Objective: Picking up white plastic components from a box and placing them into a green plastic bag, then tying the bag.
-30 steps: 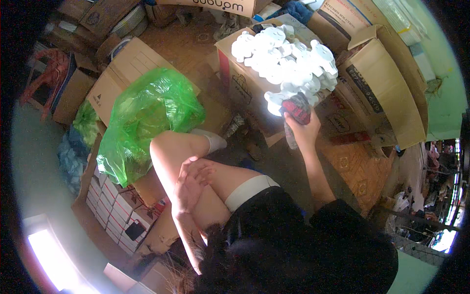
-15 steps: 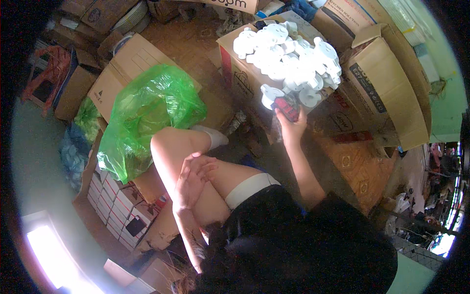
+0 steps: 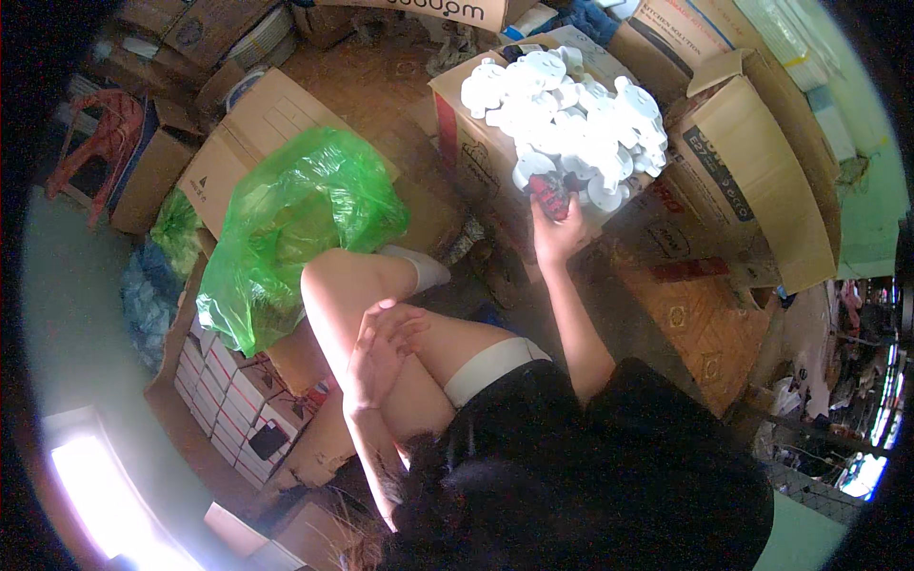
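Observation:
My right hand is closed around a red-and-black object, small enough to fit the palm; its exact kind is unclear. It is held at the near edge of a heap of white round plastic parts, some with tabs. The heap lies on top of a cardboard box, and glare washes out its middle. One white part sits right behind the held object; whether they touch, I cannot tell. My left hand lies flat on my bent leg, fingers stretched out, holding nothing.
A crumpled green plastic bag lies over an open carton to the left. Below it are white boxes with a dark flat object on them. Open cardboard boxes stand at the right. A red plastic stool is far left.
My right hand has moved a little to the left and farther away with the red-and-black object, closer against the white parts. My left hand stays on my leg. The whole view has shifted slightly.

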`<state>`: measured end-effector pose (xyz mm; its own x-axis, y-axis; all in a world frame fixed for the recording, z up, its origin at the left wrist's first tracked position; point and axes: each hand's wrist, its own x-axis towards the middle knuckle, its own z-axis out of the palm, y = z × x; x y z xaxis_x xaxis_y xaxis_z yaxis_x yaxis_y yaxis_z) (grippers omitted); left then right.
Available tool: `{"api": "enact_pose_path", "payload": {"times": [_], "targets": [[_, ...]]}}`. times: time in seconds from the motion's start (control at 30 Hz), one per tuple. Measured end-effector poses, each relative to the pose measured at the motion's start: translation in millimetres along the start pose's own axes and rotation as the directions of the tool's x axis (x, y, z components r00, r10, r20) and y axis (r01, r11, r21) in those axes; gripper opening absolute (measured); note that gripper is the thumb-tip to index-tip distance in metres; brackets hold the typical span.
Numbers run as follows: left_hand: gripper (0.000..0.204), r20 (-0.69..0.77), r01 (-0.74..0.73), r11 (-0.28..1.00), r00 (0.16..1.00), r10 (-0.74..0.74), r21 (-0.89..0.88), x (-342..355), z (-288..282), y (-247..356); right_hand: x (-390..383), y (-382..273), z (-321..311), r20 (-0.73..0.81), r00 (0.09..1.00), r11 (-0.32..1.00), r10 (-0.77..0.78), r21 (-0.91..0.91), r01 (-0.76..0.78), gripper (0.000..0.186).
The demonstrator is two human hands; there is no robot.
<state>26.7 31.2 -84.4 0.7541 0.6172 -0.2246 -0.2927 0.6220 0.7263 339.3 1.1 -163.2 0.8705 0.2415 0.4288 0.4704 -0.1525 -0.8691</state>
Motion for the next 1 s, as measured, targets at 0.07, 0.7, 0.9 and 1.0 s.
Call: {"api": "enact_pose_path", "payload": {"times": [0.07,0.7,0.9,1.0], "targets": [[0.055,-0.017,0.020,1.000,1.000,-0.020,-0.022,3,-1,-2,3,3,-1,-0.018,1.000,0.996,-0.018,-0.083,0.016,0.030],[0.054,-0.022,-0.010,0.999,1.000,0.009,-0.054,2,0,-1,7,3,-17,0.019,0.996,0.973,-0.093,-0.208,0.094,0.031],[0.059,-0.065,-0.014,1.000,0.998,0.012,-0.026,0,-3,-2,-2,2,-21,0.073,0.996,0.973,-0.052,-0.220,0.067,0.031],[0.062,-0.009,-0.029,0.998,1.000,0.028,-0.060,0,-5,1,1,11,-27,0.042,0.993,0.982,-0.110,-0.153,0.115,0.032]]}}
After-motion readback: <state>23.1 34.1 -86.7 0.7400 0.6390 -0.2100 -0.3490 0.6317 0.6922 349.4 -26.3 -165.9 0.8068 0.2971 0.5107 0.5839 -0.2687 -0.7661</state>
